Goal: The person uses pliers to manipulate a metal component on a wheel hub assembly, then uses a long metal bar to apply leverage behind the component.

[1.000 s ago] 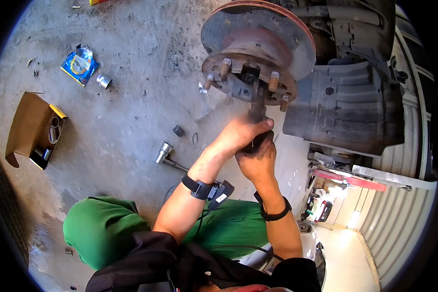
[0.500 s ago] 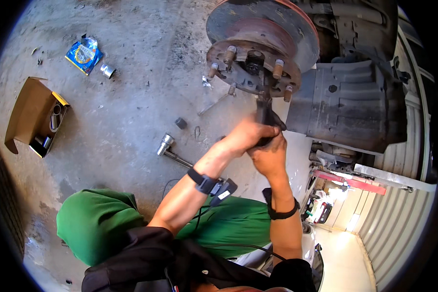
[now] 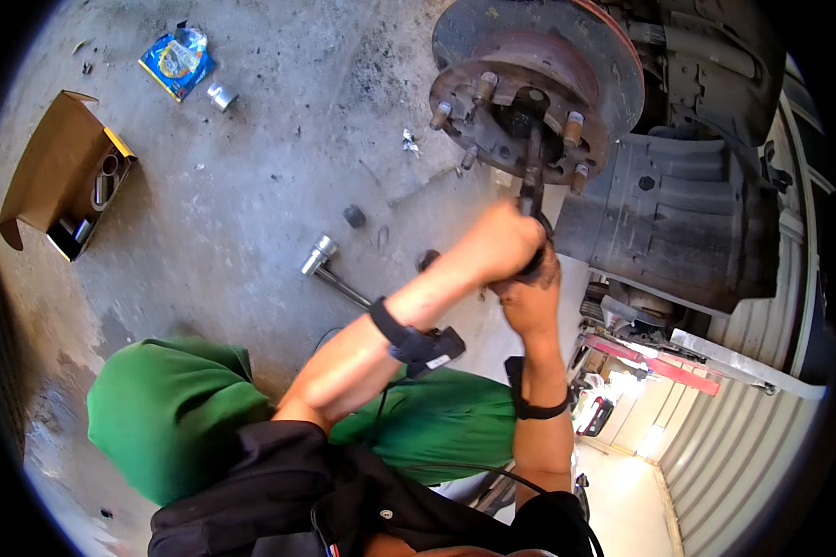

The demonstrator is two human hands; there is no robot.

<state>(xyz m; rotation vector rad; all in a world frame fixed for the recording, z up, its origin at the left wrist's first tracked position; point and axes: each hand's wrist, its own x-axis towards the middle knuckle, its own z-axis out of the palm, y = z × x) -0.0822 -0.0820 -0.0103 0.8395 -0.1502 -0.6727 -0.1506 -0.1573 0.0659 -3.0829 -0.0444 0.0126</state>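
My left hand (image 3: 511, 243) is closed around a dark metal tool with a long narrow shaft (image 3: 533, 172); its exact kind is unclear. Just below, my right hand (image 3: 533, 295) is wrapped round the lower part of the same tool, and the fingers cover most of it. The shaft's far end reaches the dark centre piece of a rusty wheel hub (image 3: 450, 99), from which several wheel studs stick out. Whether the tool touches or grips that piece, I cannot tell. Behind the hub sits a brake disc (image 3: 613, 70).
On the floor at left are an open cardboard box (image 3: 42, 172) with metal sockets, a blue packet (image 3: 176, 60) and a silver socket (image 3: 221, 97). A long-handled socket wrench (image 3: 320, 255) and a black cap (image 3: 354, 215) lie nearer. A vehicle's underside panel (image 3: 678, 209) hangs at right.
The view has shifted, so the hub appears farther right and the floor items higher. Both hands still grip the tool, whose shaft now leans slightly to the right across the hub's centre.
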